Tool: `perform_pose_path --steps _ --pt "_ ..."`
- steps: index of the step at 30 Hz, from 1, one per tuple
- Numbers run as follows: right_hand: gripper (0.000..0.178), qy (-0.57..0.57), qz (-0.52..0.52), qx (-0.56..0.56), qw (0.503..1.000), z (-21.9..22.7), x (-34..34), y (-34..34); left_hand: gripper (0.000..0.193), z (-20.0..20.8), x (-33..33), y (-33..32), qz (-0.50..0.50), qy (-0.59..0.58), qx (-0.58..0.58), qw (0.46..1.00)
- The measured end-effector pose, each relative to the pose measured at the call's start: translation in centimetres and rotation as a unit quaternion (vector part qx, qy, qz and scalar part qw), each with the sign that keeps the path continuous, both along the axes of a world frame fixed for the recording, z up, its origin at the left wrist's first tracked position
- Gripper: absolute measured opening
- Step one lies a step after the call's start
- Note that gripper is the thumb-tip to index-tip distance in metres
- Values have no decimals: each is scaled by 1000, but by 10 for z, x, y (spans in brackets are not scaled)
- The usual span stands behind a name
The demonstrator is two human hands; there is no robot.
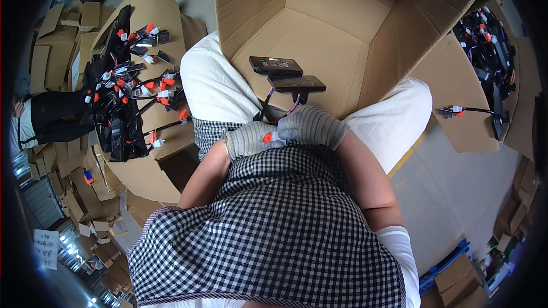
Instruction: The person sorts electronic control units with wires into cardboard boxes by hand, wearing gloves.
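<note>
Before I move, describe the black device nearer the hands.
Find the big open cardboard box at top centre. At its near side, take the right black device: its top is plain dark, unlike the left device with pale markings.

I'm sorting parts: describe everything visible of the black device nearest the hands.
The black device is a flat, plastic-looking rectangle, glossy on top, lying crosswise, seen against the inside of the cardboard box. In view, it overlaps another device. Blue and orange wires show between it and the right hand; its support is unclear.
</note>
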State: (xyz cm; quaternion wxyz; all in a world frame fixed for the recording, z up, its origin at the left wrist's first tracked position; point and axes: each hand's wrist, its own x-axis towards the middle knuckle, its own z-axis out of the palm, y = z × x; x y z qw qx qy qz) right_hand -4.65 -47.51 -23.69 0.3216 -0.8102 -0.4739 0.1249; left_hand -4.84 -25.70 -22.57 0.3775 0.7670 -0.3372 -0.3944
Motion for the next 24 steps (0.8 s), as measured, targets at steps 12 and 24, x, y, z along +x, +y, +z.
perform_pose_path --steps 12,24 --pt "28 329 -530 421 658 27 8 -39 35 72 16 -5 336 179 -169 909" --pt "29 311 -612 503 525 -16 3 -54 19 285 199 98 498 -88 -534 677"
